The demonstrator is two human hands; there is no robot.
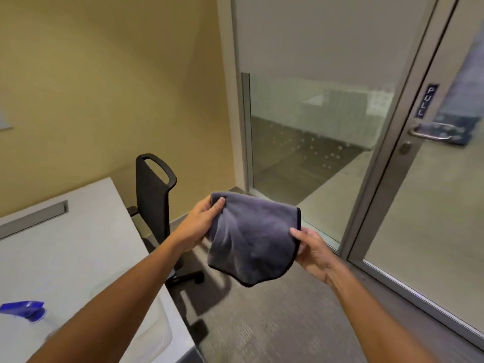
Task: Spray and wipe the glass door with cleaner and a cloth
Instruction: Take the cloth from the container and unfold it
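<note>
One spray bottle (25, 311) stands far to the lower left of the two gripping hands, on the white table (78, 244); only its blue trigger head and a bit of its clear shoulder show, and what it holds cannot be told. One grey recessed slot (34, 218) lies in the tabletop, up and left of the left forearm. One black office chair (154, 195) stands just beyond the table's edge, behind and left of the left hand (203, 221), against the yellow wall (104, 87). One grey cloth (248, 239) with a dark hem hangs between the two hands above the grey carpet (275, 323). The left hand pinches the cloth's upper left edge, thumb lying on the near face and fingers hidden behind it. The right hand (313, 250) pinches the cloth's right hem lower down, thumb on top, so the fabric sags in a rounded fold below and between both grips. Up and to the right of the cloth stands one fixed glass panel (314, 127), frosted in its upper part and clear lower down. Further right, well apart from the right hand, is the one glass door (432, 205) in a metal frame, with one metal handle (429, 133), a small round lock beneath it, and one dark "PULL" label (426, 100) above.
</note>
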